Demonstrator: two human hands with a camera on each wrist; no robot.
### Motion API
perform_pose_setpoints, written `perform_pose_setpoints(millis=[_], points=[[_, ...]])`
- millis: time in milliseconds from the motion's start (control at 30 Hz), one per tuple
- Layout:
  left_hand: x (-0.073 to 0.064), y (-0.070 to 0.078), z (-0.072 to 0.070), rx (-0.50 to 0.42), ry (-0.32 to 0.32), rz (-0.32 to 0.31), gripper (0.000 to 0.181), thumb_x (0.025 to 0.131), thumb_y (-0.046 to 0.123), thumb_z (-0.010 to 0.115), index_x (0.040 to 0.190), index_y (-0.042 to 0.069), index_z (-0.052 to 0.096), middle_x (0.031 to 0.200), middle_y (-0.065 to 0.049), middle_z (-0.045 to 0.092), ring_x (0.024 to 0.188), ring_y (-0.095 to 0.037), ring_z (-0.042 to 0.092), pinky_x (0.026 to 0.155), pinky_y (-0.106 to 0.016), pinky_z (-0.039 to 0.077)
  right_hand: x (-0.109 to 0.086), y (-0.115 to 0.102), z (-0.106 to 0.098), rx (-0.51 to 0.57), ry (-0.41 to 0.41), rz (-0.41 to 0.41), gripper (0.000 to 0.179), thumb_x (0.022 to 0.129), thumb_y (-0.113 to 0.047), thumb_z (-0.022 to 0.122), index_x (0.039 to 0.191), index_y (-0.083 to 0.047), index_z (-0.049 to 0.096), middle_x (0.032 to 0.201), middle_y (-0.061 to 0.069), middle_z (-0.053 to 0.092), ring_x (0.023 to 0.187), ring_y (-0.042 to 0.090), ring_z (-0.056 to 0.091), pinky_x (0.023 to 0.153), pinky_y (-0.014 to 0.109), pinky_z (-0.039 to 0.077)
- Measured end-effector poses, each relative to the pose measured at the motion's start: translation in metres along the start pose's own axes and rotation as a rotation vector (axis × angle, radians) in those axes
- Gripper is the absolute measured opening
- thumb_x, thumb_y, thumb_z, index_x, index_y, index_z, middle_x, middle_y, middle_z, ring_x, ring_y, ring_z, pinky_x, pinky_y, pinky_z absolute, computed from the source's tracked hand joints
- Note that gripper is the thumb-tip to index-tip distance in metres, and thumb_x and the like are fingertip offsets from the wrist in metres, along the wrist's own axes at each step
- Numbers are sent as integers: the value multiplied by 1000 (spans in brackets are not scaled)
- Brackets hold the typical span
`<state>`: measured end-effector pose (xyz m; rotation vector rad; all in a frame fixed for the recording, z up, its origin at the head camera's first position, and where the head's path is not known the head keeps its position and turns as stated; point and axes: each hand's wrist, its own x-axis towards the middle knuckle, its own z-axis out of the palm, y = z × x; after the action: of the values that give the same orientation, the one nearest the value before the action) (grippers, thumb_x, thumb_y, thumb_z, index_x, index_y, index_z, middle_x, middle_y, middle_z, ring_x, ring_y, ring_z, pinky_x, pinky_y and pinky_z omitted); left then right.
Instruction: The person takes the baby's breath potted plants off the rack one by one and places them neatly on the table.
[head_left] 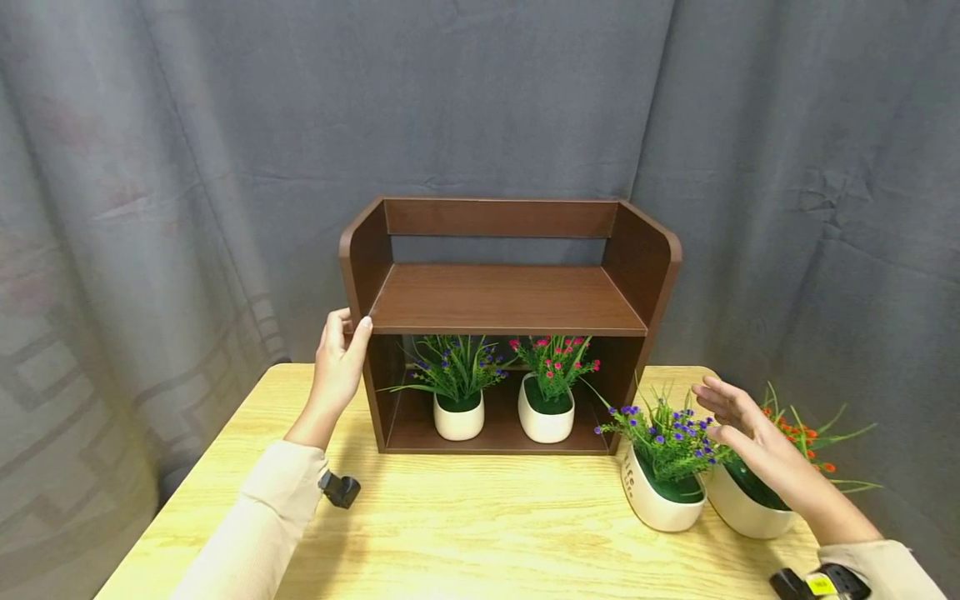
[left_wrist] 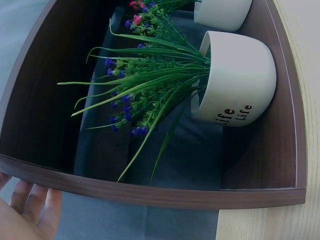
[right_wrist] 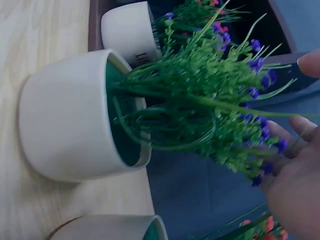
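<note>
My left hand [head_left: 339, 367] holds the left side panel of a brown wooden shelf [head_left: 510, 300], thumb at its front edge and fingers along the outer side. On the lower level stand a white pot with purple flowers [head_left: 459, 417] and a white pot with pink flowers [head_left: 546, 417]. To the right of the shelf, a potted plant with purple flowers [head_left: 663, 500] is on the table, next to one with orange flowers [head_left: 750, 508]. Above these two, my right hand [head_left: 750, 433] is spread with nothing in its grasp; in the right wrist view its fingers are beside the purple blooms [right_wrist: 265, 130].
The pale wood table [head_left: 450, 533] carries everything. Behind it hangs a grey curtain [head_left: 510, 100]. The upper shelf board [head_left: 510, 300] lies between two raised sides.
</note>
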<state>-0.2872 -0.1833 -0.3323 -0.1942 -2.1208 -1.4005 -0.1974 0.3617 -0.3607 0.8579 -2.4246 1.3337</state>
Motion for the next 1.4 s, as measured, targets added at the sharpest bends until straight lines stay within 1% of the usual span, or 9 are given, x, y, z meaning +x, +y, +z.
perform_pose_setpoints(millis=[267, 467, 667, 967, 1100, 1167, 1267, 1333, 1400], points=[[0, 0, 1, -1, 1, 2, 40, 106, 32, 50, 131, 1, 46, 120, -19, 50, 110, -31, 51, 92, -44, 39, 13, -14, 5, -90, 144, 54, 54, 105, 1, 45, 155, -11, 30, 139, -12, 48, 124, -7, 45, 88, 9, 41], [0, -1, 1, -5, 5, 8, 39, 105, 31, 51, 130, 2, 47, 118, -18, 51, 109, -31, 51, 91, -43, 39, 22, -19, 7, -97, 190, 41, 52, 104, 0, 48, 153, -9, 34, 135, -11, 52, 119, -5, 50, 89, 8, 40], [-1, -1, 0, 1, 3, 7, 40, 106, 31, 49, 131, 1, 46, 119, -17, 51, 109, -30, 50, 91, -44, 38, 35, -25, 6, -95, 219, 22, 53, 101, 5, 51, 151, -9, 37, 130, -17, 53, 116, -3, 53, 90, 9, 41], [-1, -2, -1, -13, 3, 8, 39, 105, 31, 51, 130, 2, 46, 119, -18, 51, 108, -30, 51, 91, -43, 39, 60, -43, 3, -104, 229, 26, 50, 103, -3, 53, 150, -8, 37, 128, -13, 54, 113, -1, 55, 90, 9, 41], [0, -3, 0, -4, 5, 12, 39, 106, 31, 50, 131, 2, 46, 119, -18, 51, 109, -30, 51, 91, -43, 39, 67, -47, 5, -95, 216, 53, 50, 104, -6, 53, 151, -6, 36, 126, -12, 53, 111, -3, 55, 89, 9, 42], [0, -2, 0, -4, 5, 12, 39, 106, 31, 50, 131, 1, 46, 119, -18, 51, 109, -30, 51, 91, -43, 38, 70, -47, 7, -100, 208, 82, 51, 104, -10, 54, 151, -4, 33, 127, -6, 54, 110, -5, 54, 89, 9, 42], [0, -2, 0, -7, 3, 10, 39, 106, 31, 49, 131, 1, 46, 119, -18, 51, 109, -30, 51, 92, -43, 38, 75, -49, 9, -118, 212, 154, 57, 104, -19, 55, 153, -3, 30, 132, 8, 53, 110, -7, 50, 86, 7, 40], [0, -2, 1, -8, 2, 6, 40, 106, 31, 50, 131, 1, 46, 119, -17, 51, 109, -30, 51, 92, -43, 38, 78, -50, 10, -129, 218, 201, 61, 104, -25, 56, 154, -4, 27, 135, 17, 51, 110, -6, 48, 84, 9, 39], [0, -2, 1, -8, 1, 4, 40, 106, 32, 50, 131, 1, 45, 119, -18, 51, 109, -30, 51, 92, -43, 38, 81, -50, 11, -139, 222, 235, 64, 104, -30, 55, 156, -6, 25, 138, 21, 49, 111, -3, 48, 83, 12, 39]])
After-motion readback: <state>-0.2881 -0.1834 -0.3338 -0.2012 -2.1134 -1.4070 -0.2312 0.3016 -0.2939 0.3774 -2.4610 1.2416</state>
